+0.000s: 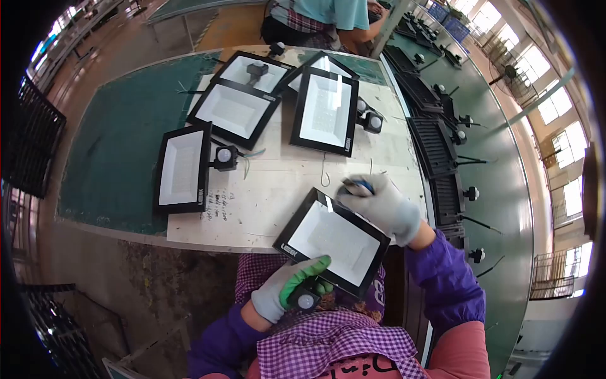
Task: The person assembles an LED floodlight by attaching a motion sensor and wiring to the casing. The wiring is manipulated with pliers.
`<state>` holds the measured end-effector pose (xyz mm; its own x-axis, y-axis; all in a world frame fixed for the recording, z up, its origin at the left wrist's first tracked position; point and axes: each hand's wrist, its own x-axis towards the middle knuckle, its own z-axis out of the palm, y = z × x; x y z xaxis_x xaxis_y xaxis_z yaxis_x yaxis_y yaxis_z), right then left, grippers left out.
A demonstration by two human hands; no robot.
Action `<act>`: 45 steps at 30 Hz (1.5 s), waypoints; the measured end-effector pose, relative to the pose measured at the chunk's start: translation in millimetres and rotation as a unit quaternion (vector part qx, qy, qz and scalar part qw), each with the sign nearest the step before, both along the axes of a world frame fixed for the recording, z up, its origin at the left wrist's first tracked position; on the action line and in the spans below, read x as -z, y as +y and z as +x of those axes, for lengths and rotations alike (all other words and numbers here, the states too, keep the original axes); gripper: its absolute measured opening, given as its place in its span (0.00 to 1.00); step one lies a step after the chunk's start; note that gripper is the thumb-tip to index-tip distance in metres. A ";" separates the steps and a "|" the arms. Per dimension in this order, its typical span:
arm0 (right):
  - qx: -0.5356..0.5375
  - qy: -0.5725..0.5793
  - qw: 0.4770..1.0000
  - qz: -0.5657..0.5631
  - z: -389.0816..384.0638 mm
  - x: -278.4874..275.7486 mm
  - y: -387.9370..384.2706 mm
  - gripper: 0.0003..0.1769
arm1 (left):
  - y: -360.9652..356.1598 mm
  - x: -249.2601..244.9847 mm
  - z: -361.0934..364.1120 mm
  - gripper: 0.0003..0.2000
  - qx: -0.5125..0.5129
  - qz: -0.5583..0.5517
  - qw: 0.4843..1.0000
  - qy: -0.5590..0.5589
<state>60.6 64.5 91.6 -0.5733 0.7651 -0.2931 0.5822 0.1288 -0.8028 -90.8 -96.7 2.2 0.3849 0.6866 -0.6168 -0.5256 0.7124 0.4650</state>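
My left hand [297,285], in a white glove with green fingers, grips a black-framed LED floodlight [334,243] by its lower left edge. The thumb lies on the front panel, and a round motion sensor [305,301] hangs beside the fingers. The floodlight is tilted over the table's front edge, its glass facing up. At its upper edge, my gloved right hand [382,205] is closed around a small blue and dark tool [357,187]; blur and the fingers hide its kind.
More floodlights with sensors lie on the table: one at left [181,169], one at the back right [325,110], several at the back left [233,110]. Handwriting marks the white sheet [271,215]. A conveyor [489,189] carrying black housings [432,148] runs along the right. Another person [328,16] sits beyond.
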 end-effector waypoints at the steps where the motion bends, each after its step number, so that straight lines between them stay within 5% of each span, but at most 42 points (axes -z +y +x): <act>1: 0.030 0.011 0.999 -0.013 11.4 3.0 -9.0 0.10 | 0.5 0.0 0.3 0.19 0.001 -0.007 1.000 0.009; 4: 0.109 0.093 0.989 -0.039 52.8 22.3 -34.5 0.06 | 0.2 8.0 4.9 0.23 -0.052 0.015 0.997 -0.052; 13: 0.172 0.005 0.985 -0.007 122.0 41.0 -101.3 0.09 | 0.0 10.4 15.5 0.24 -0.108 0.036 0.991 -0.067; 17: 0.201 0.006 0.963 -0.181 127.1 58.2 -129.0 0.08 | -2.5 10.1 17.8 0.23 -0.119 0.039 0.990 -0.064; 20: 0.215 0.028 0.966 -0.143 119.1 66.0 -150.0 0.10 | -1.7 7.6 23.2 0.22 -0.122 0.038 0.990 -0.058; 23: 0.145 0.019 0.970 0.193 107.9 52.9 -159.5 0.12 | -4.9 -0.7 25.7 0.22 -0.133 0.048 0.989 -0.044; 27: -0.048 0.005 0.937 0.345 85.7 3.8 -150.1 0.27 | -6.7 -30.4 32.2 0.22 -0.162 0.079 0.982 -0.064; 29: -0.076 -0.003 0.945 0.317 62.3 -22.7 -141.5 0.32 | -10.9 -30.7 39.0 0.24 -0.165 0.170 0.971 -0.036; 31: -0.095 -0.007 0.948 0.304 41.5 -33.8 -123.9 0.33 | -6.4 -33.6 39.7 0.26 -0.179 0.036 0.962 -0.205; 33: -0.104 -0.008 0.947 0.303 27.7 -38.2 -100.4 0.32 | -18.5 -40.1 44.0 0.28 -0.156 0.305 0.939 0.028; 36: -0.031 0.114 0.990 0.076 31.5 -63.4 -55.4 0.27 | -13.7 -67.5 28.8 0.26 -0.078 0.235 0.967 -0.062; 38: 0.032 0.143 0.987 -0.059 36.5 -54.9 -13.1 0.16 | -7.8 -88.0 20.8 0.23 -0.037 0.244 0.968 0.034; 39: 0.074 0.069 0.989 -0.111 41.0 -62.7 -1.6 0.15 | -4.1 -92.4 18.8 0.21 -0.016 0.250 0.965 0.082; 40: 0.082 0.101 0.982 -0.139 50.1 -44.7 14.3 0.15 | 1.1 -86.9 24.1 0.20 -0.059 0.271 0.947 0.162; 41: 0.088 0.133 0.973 -0.166 57.0 -26.7 29.8 0.14 | 13.9 -75.5 29.3 0.22 -0.089 0.383 0.870 0.299; 43: 0.092 0.071 0.987 -0.109 59.9 -35.0 37.0 0.16 | 43.0 -59.2 37.3 0.25 -0.145 0.554 0.622 0.534; 44: 0.095 0.038 0.991 -0.083 62.7 -37.1 38.7 0.17 | 51.8 -65.1 38.2 0.35 -0.039 0.554 0.486 0.674; 45: 0.066 0.054 0.996 -0.004 68.1 -18.2 49.1 0.18 | 58.9 -56.9 43.8 0.38 -0.001 0.541 0.464 0.701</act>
<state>128.6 113.6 109.8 -0.4969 0.8333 -0.2421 0.5042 0.0501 -0.8621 -47.0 -37.8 59.1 0.1254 0.8858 0.4468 0.8343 -0.3379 0.4357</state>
